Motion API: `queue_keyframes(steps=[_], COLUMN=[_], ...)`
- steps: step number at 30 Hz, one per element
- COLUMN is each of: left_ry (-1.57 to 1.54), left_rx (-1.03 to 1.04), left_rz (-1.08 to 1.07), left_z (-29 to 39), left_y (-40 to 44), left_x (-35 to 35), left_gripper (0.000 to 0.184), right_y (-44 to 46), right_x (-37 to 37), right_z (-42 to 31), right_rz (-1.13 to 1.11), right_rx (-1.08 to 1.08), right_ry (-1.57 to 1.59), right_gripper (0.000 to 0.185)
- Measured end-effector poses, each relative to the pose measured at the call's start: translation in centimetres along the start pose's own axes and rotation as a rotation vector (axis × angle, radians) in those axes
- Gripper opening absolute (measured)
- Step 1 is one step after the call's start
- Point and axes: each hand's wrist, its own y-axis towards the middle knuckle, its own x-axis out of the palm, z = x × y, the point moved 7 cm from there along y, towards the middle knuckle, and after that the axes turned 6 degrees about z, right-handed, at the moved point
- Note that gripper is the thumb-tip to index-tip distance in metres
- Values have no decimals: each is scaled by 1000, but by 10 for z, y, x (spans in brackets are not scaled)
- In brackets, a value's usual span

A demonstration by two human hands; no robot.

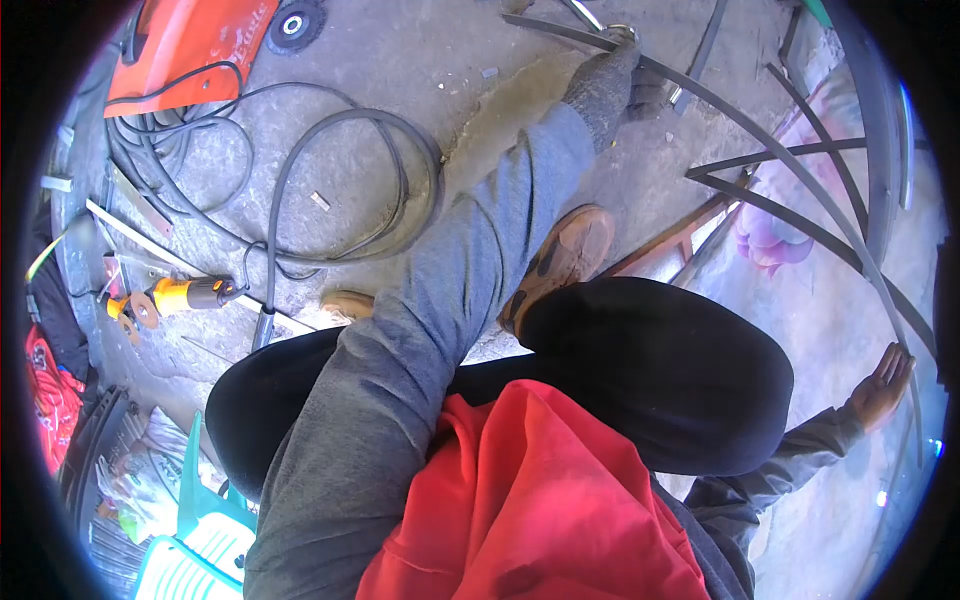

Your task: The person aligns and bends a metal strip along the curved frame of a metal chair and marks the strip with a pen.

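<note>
My left hand (605, 85), dark grey at the cuff and apparently gloved, reaches out to the top of the view. It is closed around a long dark metal strip (740, 118), its fingers partly hidden. The strip curves from there down to the right side. At that side my bare right hand (880, 388) rests against the strip's lower part, its fingers stretched out and its palm partly visible. Near my left hand lies a second straight strip (708, 45). Several more dark strips (790, 212) cross one another between the hands.
An orange machine (190, 50) with a black wheel (295, 25) stands upper left, with a coiled black cable (290, 180) beside it. A yellow angle grinder (185, 295) lies on the floor. A turquoise plastic stool (195, 560) is lower left; flower-patterned sheeting (775, 240) lies right.
</note>
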Motion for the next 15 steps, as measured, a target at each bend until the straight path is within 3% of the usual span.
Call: queue_keyframes(steps=[4,6,15], left_ry=[21,13,7], left_rx=[11,23,34], left_rz=[23,30,7], left_z=[0,1,-1], left_y=[2,0,9], left_x=[0,-1,-2], left_gripper=[40,39,36], right_y=[-24,-32,-4], right_x=[25,35,5], right_z=[-12,-19,0], right_rz=[86,102,34], right_rx=[64,-7,-13], right_ry=[-35,-95,-103], right_gripper=[42,42,42])
